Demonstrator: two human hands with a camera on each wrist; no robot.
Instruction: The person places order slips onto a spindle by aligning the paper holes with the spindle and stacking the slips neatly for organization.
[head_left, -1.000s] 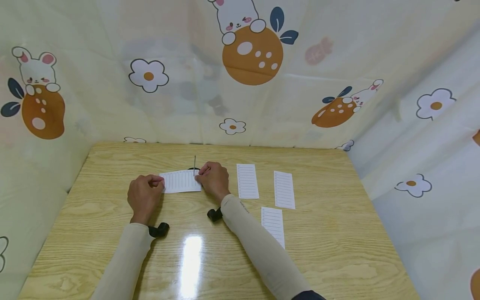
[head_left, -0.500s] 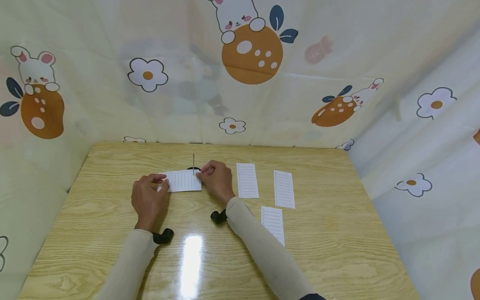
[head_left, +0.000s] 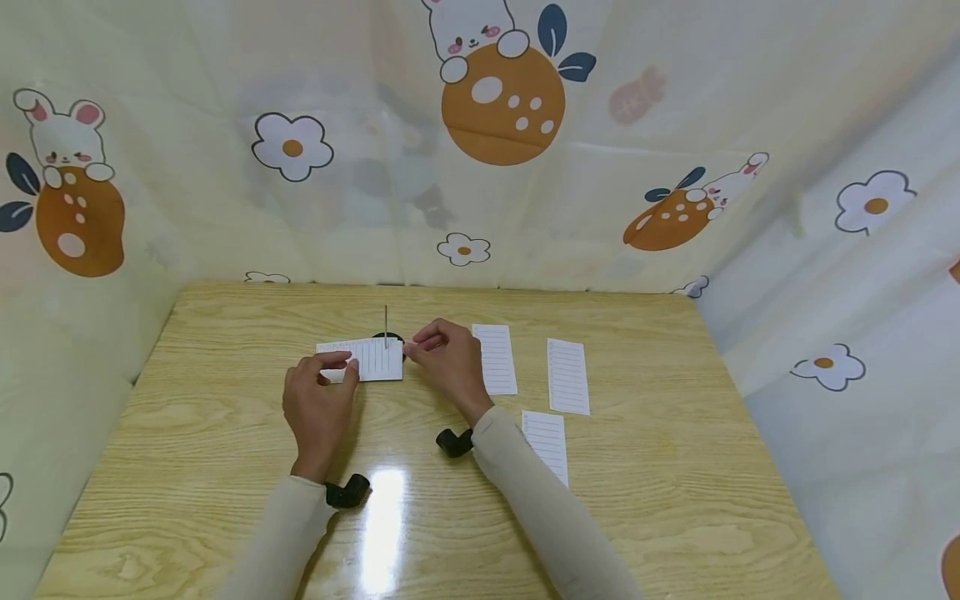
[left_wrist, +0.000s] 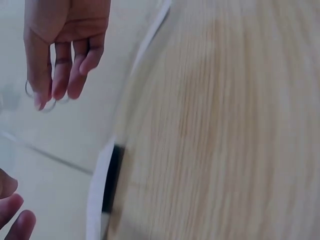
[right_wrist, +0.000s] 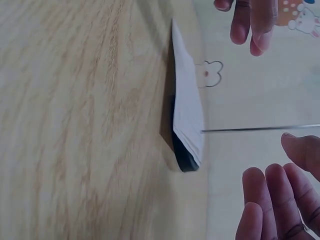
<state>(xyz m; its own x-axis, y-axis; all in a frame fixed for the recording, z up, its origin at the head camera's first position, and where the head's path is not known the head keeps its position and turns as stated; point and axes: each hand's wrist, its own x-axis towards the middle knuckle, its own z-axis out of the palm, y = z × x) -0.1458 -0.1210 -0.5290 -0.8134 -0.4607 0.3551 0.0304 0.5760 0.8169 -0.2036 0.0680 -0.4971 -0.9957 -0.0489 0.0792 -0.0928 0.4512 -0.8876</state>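
White lined paper slips (head_left: 381, 360) lie impaled on an upright metal spike (head_left: 386, 319), whose black base (right_wrist: 186, 162) shows beneath them. In the right wrist view the slips (right_wrist: 189, 107) look layered, with the spike passing through near one end. My left hand (head_left: 322, 408) hovers over the left part of the slips, its fingers loosely bent and holding nothing. To the right of the slips' edge is my right hand (head_left: 453, 364), fingers relaxed and apart from the paper. Both wrist views show space between the fingertips and the slips.
Three loose lined slips lie on the wooden table (head_left: 660, 467) at the right: one slip (head_left: 495, 358) partly behind the right hand, another slip (head_left: 567, 375) farther right, and a nearer slip (head_left: 546, 442) partly under the right sleeve. A patterned curtain (head_left: 360, 225) surrounds the table.
My right fingers have come off the slips' right end and moved right. My left hand has left their left edge and shifted right and nearer, with the slips staying on the spike.
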